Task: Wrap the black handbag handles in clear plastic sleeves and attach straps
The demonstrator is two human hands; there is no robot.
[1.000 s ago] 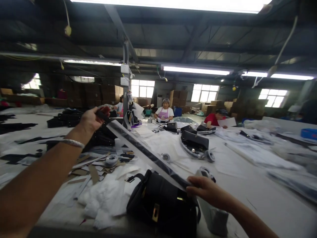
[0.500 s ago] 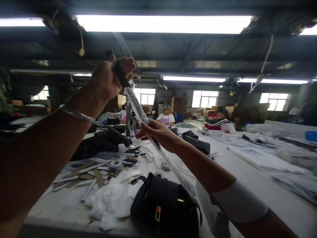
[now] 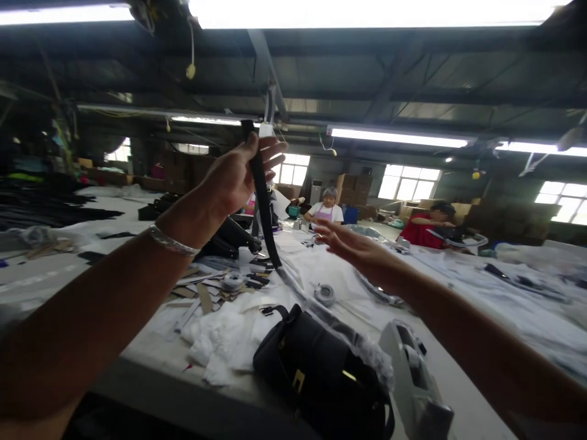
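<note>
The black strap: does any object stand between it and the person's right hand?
Nothing visible stands between the right hand and the black strap. The white material showing in that gap appears to lie farther back.

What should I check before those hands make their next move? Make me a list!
1. Left hand has the black strap: ok, the thumb pins it.
2. Right hand is free: ok, it's open and apart from the strap.
3. Clear plastic covers the strap's whole length: not ok, the upper part is bare.
4. Black bag is on the table: ok.
5. Strap's lower end is fastened to the bag: cannot tell, plastic hides it.
</note>
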